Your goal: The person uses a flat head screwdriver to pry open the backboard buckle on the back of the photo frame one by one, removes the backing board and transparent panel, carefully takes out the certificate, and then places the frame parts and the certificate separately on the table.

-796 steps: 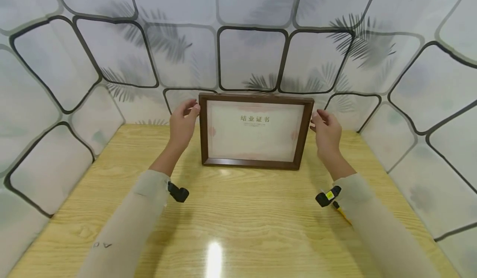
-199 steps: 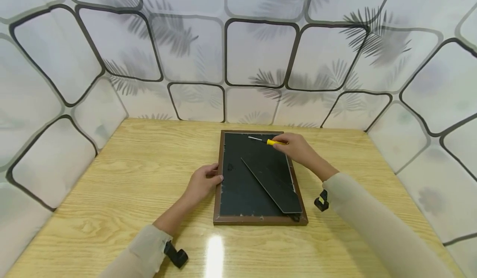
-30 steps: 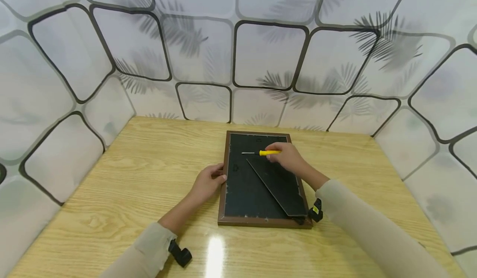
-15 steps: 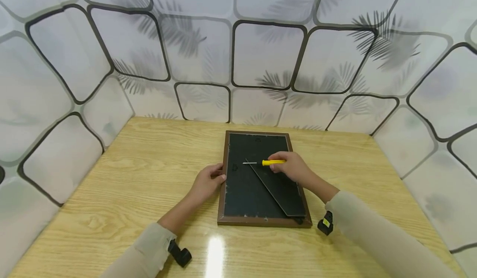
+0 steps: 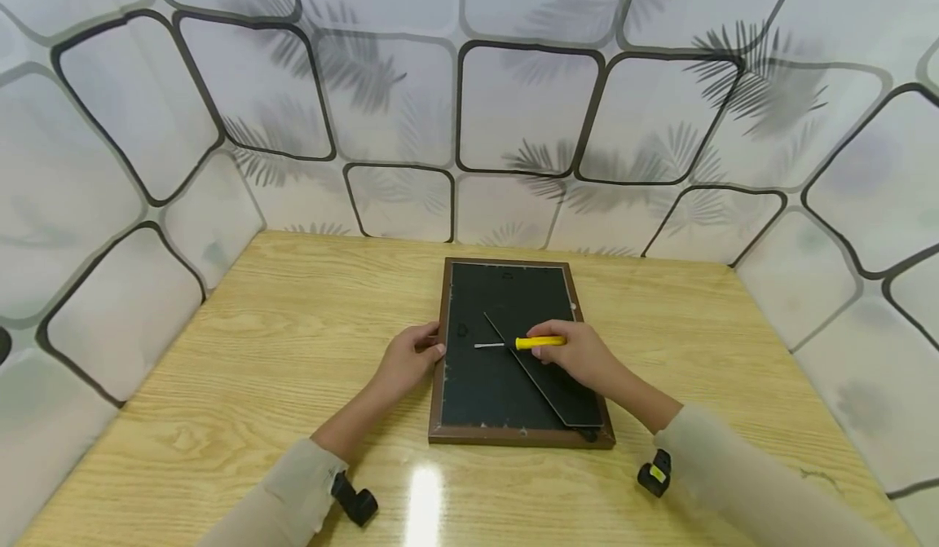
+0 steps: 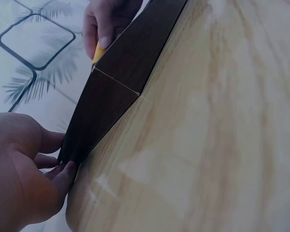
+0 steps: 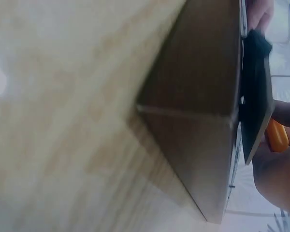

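Observation:
A brown picture frame (image 5: 499, 435) lies face down on the table, its black backing board (image 5: 477, 392) upward. The black easel stand (image 5: 568, 396) slants across the lower right of the backing. My left hand (image 5: 403, 363) holds the frame's left edge; in the left wrist view, the left hand's fingers (image 6: 65, 176) grip the frame's side (image 6: 111, 92). My right hand (image 5: 579, 355) pinches the yellow handle of a screwdriver (image 5: 540, 341), its shaft pointing left over the backing and stand. Whether the tip touches the board I cannot tell. In the right wrist view the screwdriver handle (image 7: 277, 135) is partly hidden.
The wood-grain table (image 5: 293, 351) extends on all sides of the frame. Patterned cloth walls (image 5: 528, 107) enclose it at the back and both sides. A small black camera sits on each wrist.
Long before, the frame stood upright showing a certificate; later it lay face down. Over the last second my right hand has brought the screwdriver nearer along the backing. My left hand stays put.

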Demonstrator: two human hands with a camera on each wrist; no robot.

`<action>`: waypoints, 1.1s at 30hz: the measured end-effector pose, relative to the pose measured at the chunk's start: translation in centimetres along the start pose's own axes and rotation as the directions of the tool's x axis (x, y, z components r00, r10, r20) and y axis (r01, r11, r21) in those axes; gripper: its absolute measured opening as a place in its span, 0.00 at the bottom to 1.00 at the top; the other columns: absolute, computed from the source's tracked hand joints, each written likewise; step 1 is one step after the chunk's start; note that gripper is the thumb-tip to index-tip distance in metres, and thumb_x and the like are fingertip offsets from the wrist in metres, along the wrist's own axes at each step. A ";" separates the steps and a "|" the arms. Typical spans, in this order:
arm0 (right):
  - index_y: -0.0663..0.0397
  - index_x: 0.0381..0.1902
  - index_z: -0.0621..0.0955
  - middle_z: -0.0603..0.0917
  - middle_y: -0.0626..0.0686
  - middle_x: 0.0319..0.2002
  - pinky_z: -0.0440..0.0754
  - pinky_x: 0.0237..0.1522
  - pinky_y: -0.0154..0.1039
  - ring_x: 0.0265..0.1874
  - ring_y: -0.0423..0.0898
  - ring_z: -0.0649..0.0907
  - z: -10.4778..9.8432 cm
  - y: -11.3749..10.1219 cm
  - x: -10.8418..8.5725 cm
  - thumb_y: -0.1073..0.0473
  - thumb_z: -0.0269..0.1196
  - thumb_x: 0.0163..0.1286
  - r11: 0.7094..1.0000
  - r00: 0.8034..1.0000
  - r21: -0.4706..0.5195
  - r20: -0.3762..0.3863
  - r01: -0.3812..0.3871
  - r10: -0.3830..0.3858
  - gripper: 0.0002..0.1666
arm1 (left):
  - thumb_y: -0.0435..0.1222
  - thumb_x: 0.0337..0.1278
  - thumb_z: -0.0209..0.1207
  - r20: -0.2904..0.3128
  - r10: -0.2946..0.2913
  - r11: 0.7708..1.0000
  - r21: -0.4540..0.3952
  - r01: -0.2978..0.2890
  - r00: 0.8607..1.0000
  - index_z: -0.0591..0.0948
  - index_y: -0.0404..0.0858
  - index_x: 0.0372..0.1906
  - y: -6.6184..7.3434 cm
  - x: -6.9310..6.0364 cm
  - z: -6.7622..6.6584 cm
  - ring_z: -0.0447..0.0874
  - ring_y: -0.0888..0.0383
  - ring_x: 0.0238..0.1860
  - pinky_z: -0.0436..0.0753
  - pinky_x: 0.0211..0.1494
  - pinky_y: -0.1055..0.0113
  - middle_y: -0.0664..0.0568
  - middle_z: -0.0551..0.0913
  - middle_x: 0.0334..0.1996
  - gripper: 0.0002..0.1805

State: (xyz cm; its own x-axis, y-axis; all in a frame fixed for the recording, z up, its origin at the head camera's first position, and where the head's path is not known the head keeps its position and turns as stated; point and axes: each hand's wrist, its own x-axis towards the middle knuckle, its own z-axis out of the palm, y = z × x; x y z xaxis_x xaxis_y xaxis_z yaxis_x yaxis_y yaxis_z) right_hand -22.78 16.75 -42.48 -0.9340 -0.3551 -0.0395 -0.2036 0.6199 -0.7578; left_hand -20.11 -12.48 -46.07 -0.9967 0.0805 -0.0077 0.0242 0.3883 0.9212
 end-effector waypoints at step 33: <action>0.47 0.50 0.87 0.86 0.51 0.44 0.79 0.29 0.35 0.27 0.43 0.78 3.2 -1.5 -0.8 0.61 0.69 0.67 1.000 1.000 -0.022 0.007 0.001 -0.001 0.14 | 0.29 0.68 0.60 -0.007 -0.002 1.000 -0.003 0.002 1.000 0.72 0.31 0.70 0.2 0.0 0.1 0.79 0.43 0.62 0.77 0.66 0.49 0.38 0.78 0.61 0.27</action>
State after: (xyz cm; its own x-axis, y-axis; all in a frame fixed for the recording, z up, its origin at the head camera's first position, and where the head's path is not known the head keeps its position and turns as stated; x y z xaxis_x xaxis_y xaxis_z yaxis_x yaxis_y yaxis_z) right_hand -20.75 13.86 -43.37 -0.9316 -0.3610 -0.0434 -0.2113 0.6346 -0.7434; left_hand -20.11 -12.36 -45.94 -0.9973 0.0736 -0.0073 0.0217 0.3861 0.9222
